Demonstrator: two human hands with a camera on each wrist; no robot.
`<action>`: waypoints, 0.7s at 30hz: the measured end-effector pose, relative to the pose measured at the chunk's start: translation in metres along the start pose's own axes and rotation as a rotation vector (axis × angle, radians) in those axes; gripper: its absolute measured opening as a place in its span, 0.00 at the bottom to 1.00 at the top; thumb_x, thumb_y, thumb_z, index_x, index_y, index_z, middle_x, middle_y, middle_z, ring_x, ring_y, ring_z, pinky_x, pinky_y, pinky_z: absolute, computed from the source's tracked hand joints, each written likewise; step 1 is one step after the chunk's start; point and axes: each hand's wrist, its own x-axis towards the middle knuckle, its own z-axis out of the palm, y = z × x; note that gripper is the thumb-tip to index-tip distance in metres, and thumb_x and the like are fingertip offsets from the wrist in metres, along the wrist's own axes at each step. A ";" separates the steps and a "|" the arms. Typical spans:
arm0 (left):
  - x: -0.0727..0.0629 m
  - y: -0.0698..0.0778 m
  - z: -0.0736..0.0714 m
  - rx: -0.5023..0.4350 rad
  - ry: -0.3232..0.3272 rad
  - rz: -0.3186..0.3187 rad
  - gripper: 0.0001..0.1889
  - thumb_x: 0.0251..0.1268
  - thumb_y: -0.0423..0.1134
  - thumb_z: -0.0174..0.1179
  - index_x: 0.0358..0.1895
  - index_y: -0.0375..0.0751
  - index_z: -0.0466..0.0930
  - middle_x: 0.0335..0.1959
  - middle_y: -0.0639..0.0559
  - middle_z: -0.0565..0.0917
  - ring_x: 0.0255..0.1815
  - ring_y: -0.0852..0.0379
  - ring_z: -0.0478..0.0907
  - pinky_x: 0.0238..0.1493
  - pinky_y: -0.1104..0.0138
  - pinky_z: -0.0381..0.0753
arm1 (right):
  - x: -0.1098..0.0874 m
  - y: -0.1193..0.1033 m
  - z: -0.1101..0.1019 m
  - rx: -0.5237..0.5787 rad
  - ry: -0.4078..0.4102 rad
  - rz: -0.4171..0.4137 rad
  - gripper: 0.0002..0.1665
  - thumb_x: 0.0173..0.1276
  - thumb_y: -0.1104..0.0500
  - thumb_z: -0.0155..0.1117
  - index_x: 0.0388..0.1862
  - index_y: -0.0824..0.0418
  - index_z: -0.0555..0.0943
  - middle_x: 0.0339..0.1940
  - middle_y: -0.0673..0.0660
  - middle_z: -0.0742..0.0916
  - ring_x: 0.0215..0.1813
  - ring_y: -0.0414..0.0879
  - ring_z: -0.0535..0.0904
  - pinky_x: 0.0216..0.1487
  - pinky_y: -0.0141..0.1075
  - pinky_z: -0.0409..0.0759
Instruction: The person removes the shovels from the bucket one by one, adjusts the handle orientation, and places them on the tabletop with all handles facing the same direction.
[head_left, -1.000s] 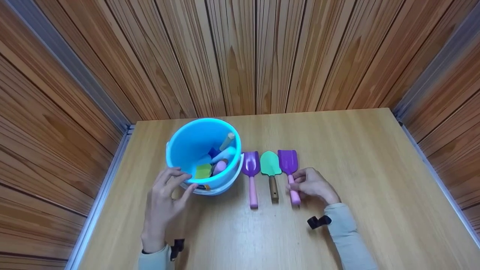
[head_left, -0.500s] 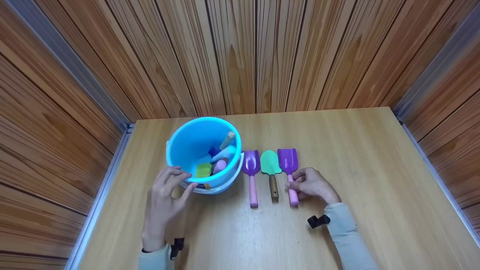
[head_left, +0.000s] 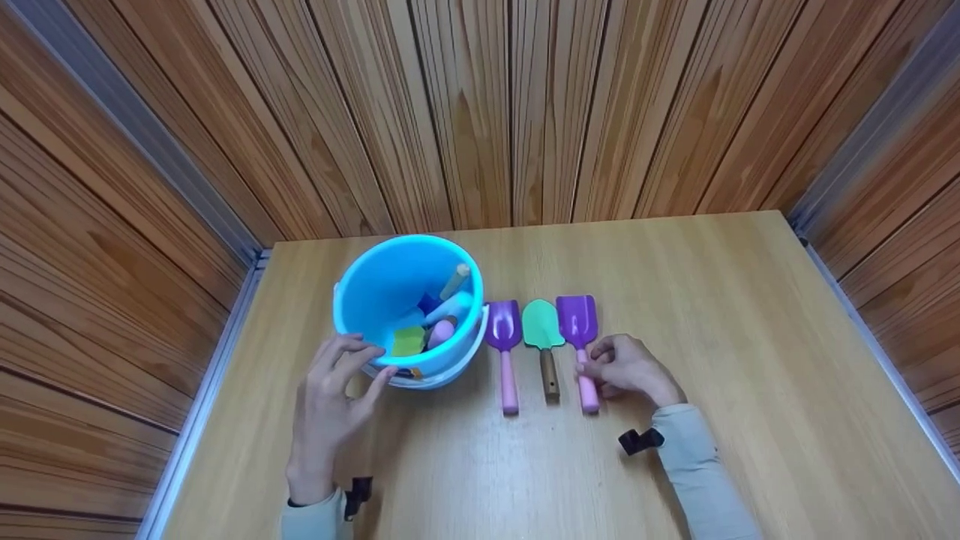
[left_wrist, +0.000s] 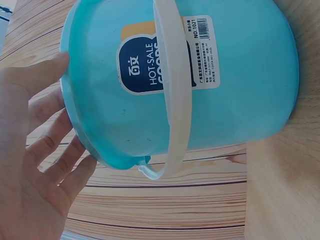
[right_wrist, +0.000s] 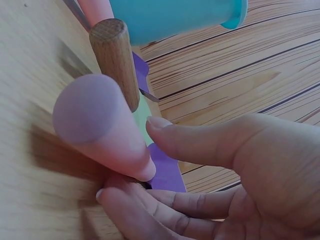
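A light-blue bucket [head_left: 375, 285] stands at the left of the table with several toys inside. My left hand [head_left: 326, 420] holds its near rim loosely, thumb outside and fingers at the edge, as the left wrist view shows. To the bucket's right lie a purple scoop [head_left: 503, 324], a green trowel [head_left: 541, 324] with a brown handle, and a purple shovel [head_left: 577, 321] with a pink handle. My right hand [head_left: 630, 371] is around that shovel's handle. In the right wrist view the thumb [right_wrist: 195, 142] stands apart from the handle [right_wrist: 120, 145], fingers beside it.
Inside the bucket are a yellow-green block [head_left: 408, 341], a pink piece [head_left: 441, 332] and a wooden stick end [head_left: 455, 281]. A white bucket handle [left_wrist: 175, 90] hangs down the side. Wood-plank walls [head_left: 480, 112] close in the wooden table [head_left: 712, 300].
The lower end of the right-hand shovel's handle has shifted slightly left, in line with the other tools. My right thumb has eased back a little. The left hand and bucket stay put.
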 end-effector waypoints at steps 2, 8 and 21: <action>0.001 0.001 0.002 -0.003 -0.006 0.009 0.18 0.60 0.42 0.81 0.53 0.47 0.92 0.52 0.51 0.88 0.59 0.52 0.83 0.63 0.71 0.83 | -0.002 0.000 -0.003 -0.022 0.020 0.009 0.27 0.74 0.50 0.74 0.60 0.66 0.77 0.45 0.61 0.86 0.42 0.50 0.86 0.41 0.40 0.89; 0.003 0.001 0.003 -0.012 -0.003 0.035 0.18 0.61 0.42 0.80 0.54 0.48 0.92 0.53 0.52 0.88 0.59 0.50 0.84 0.64 0.72 0.82 | -0.006 -0.002 -0.011 -0.072 0.063 0.012 0.29 0.73 0.50 0.74 0.62 0.67 0.77 0.43 0.59 0.85 0.40 0.50 0.84 0.41 0.41 0.86; -0.001 -0.001 0.000 0.021 0.029 0.061 0.18 0.58 0.40 0.82 0.52 0.47 0.91 0.51 0.52 0.89 0.58 0.52 0.84 0.67 0.74 0.79 | 0.004 -0.071 -0.029 -0.220 0.100 -0.180 0.30 0.79 0.54 0.67 0.72 0.68 0.74 0.56 0.65 0.84 0.50 0.54 0.84 0.46 0.40 0.86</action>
